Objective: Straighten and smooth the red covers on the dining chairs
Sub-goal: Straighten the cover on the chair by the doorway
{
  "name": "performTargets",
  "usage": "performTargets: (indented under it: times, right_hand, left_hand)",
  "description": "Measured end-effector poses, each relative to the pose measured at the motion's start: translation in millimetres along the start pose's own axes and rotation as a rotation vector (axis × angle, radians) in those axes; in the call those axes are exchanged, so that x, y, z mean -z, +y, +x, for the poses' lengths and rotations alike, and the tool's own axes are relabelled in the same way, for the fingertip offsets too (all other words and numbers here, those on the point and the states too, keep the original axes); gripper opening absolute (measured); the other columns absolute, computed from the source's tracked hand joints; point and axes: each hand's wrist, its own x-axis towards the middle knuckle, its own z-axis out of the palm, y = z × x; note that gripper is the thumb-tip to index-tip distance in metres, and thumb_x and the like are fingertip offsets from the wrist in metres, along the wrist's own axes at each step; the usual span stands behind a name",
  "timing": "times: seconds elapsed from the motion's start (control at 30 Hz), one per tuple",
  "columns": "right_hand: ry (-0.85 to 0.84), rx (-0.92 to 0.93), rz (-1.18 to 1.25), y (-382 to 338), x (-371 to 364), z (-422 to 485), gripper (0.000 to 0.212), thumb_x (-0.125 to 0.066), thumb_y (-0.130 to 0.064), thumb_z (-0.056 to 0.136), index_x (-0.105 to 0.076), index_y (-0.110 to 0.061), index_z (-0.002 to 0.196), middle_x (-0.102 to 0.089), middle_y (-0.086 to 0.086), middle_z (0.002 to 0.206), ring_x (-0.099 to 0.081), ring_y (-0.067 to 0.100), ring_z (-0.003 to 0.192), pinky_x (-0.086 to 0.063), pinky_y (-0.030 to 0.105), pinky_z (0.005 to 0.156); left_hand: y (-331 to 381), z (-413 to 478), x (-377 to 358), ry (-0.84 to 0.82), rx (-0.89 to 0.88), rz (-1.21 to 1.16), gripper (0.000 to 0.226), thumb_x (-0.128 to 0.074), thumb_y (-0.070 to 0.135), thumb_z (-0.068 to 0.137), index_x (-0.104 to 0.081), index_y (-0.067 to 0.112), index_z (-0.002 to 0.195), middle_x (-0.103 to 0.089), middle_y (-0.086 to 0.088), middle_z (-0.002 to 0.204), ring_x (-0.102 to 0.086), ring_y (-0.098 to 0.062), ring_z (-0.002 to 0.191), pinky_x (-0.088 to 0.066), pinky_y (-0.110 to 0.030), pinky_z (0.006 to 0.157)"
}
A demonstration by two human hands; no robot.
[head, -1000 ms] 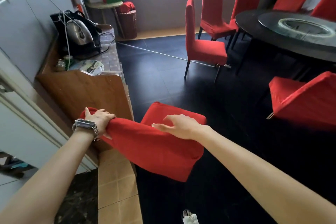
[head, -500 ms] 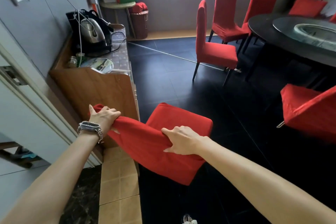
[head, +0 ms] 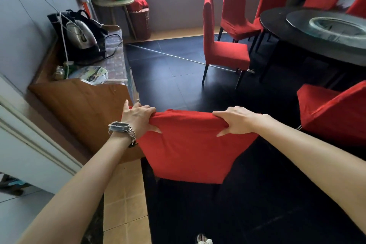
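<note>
Both hands now grip the red cover (head: pixel 190 144) along the chair back's top: left hand (head: pixel 138 118) nearer the wooden cabinet (head: pixel 83 109), right hand (head: pixel 236 120) shifted to the far corner. Seat probably hidden behind the cover.

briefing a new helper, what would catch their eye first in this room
First, the red cover in the centre foreground, its top edge gripped at either end by the left hand and the right hand. Beyond it, more red-covered chairs stand by a round black table at the right. A steel kettle sits on the wooden sideboard at left.
</note>
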Motion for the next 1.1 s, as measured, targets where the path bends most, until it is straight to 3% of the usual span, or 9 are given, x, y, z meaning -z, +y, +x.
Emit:
performTargets:
  times: [0.1, 0.2, 0.37, 0.73, 0.83, 0.9, 0.93, 1.0, 1.1]
  right_hand:
    - [-0.009, -0.024, -0.062, 21.1, -8.3, -14.7, 0.055, -0.068, -0.061, 0.076, -0.049, -0.020, 0.110, -0.038, -0.013, 0.063, -0.051, 0.022, 0.067, -0.036, 0.030, 0.064]
    - [-0.036, -0.034, -0.065, 33.5, -19.0, -27.1, 0.051, -0.069, -0.061, 0.075, -0.048, -0.022, 0.100, -0.038, -0.013, 0.064, -0.059, 0.026, 0.077, -0.036, 0.030, 0.064]
    - [-0.066, -0.041, -0.029, 33.1, -28.5, -40.1, 0.049, -0.071, -0.062, 0.071, -0.048, -0.023, 0.089, -0.041, -0.013, 0.062, -0.051, 0.019, 0.068, -0.036, 0.029, 0.064]
    - [-0.100, -0.090, 0.002, 21.1, -41.3, -58.2, 0.048, -0.071, -0.062, 0.072, -0.043, -0.024, 0.084, -0.045, -0.012, 0.067, -0.050, 0.018, 0.071, -0.038, 0.030, 0.064]
    - [-0.265, -0.212, 0.146, 30.0, -34.1, -60.8, 0.057, -0.073, -0.066, 0.066, -0.052, -0.028, 0.103, -0.058, -0.010, 0.087, -0.056, 0.020, 0.090, -0.046, 0.039, 0.086]
    - [-0.403, -0.304, 0.167, 42.6, -28.6, -67.9, 0.070, -0.077, -0.064, 0.060, -0.050, -0.033, 0.117, -0.059, -0.009, 0.105, -0.053, 0.018, 0.103, -0.036, 0.051, 0.101]
    - [-0.427, -0.330, 0.168, 48.9, -29.7, -71.8, 0.070, -0.079, -0.062, 0.059, -0.049, -0.035, 0.116, -0.059, -0.008, 0.106, -0.053, 0.017, 0.101, -0.038, 0.049, 0.100]
    - [-0.380, -0.334, 0.143, 56.8, -37.5, -81.9, 0.056, -0.078, -0.062, 0.061, -0.050, -0.035, 0.100, -0.058, -0.011, 0.089, -0.054, 0.016, 0.086, -0.049, 0.035, 0.083]
    - [-0.239, -0.310, 0.040, 61.4, -57.7, -102.0, 0.045, -0.070, -0.069, 0.064, -0.048, -0.035, 0.085, -0.050, -0.016, 0.070, -0.053, 0.014, 0.073, -0.044, 0.028, 0.068]
  left_hand:
    - [25.0, -5.8, -11.2, 0.015, -0.026, 0.005, 0.073, -0.052, 0.083, 0.062, -0.054, 0.032, 0.114, -0.058, 0.013, 0.116, -0.048, -0.019, 0.118, -0.013, -0.052, 0.114]
    - [41.4, -12.4, -22.3, 0.023, -0.045, 0.011, 0.075, -0.049, 0.087, 0.060, -0.054, 0.034, 0.114, -0.058, 0.015, 0.114, -0.051, -0.016, 0.114, -0.020, -0.046, 0.112]
    - [47.7, -20.3, -28.3, 0.009, -0.078, 0.026, 0.078, -0.046, 0.093, 0.054, -0.055, 0.034, 0.106, -0.058, 0.015, 0.104, -0.054, -0.014, 0.096, -0.043, -0.028, 0.081]
    - [53.5, -37.0, -34.5, -0.087, -0.087, -0.020, 0.079, -0.050, 0.089, 0.060, -0.048, 0.040, 0.123, -0.059, 0.017, 0.114, -0.058, -0.010, 0.106, -0.043, -0.027, 0.081]
    - [46.6, -36.8, -35.0, -0.188, -0.121, -0.018, 0.094, -0.065, 0.075, 0.062, -0.027, 0.041, 0.142, -0.050, 0.015, 0.130, -0.050, -0.012, 0.118, -0.042, -0.029, 0.093]
    - [40.1, -39.6, -34.4, -0.265, -0.096, 0.009, 0.106, -0.073, 0.065, 0.061, -0.014, 0.042, 0.146, -0.044, 0.014, 0.136, -0.048, -0.015, 0.121, -0.043, -0.030, 0.095]
    - [37.5, -40.2, -33.6, -0.291, -0.074, 0.016, 0.106, -0.075, 0.062, 0.061, -0.014, 0.041, 0.146, -0.044, 0.013, 0.136, -0.050, -0.015, 0.119, -0.045, -0.030, 0.094]
    - [38.2, -40.1, -32.1, -0.317, -0.080, -0.010, 0.092, -0.075, 0.056, 0.065, -0.028, 0.040, 0.141, -0.052, 0.010, 0.126, -0.056, -0.015, 0.111, -0.048, -0.029, 0.090]
    - [52.8, -41.5, -30.2, -0.352, -0.174, -0.024, 0.057, -0.073, 0.050, 0.072, -0.050, 0.039, 0.123, -0.063, 0.008, 0.108, -0.062, -0.015, 0.096, -0.051, -0.028, 0.081]
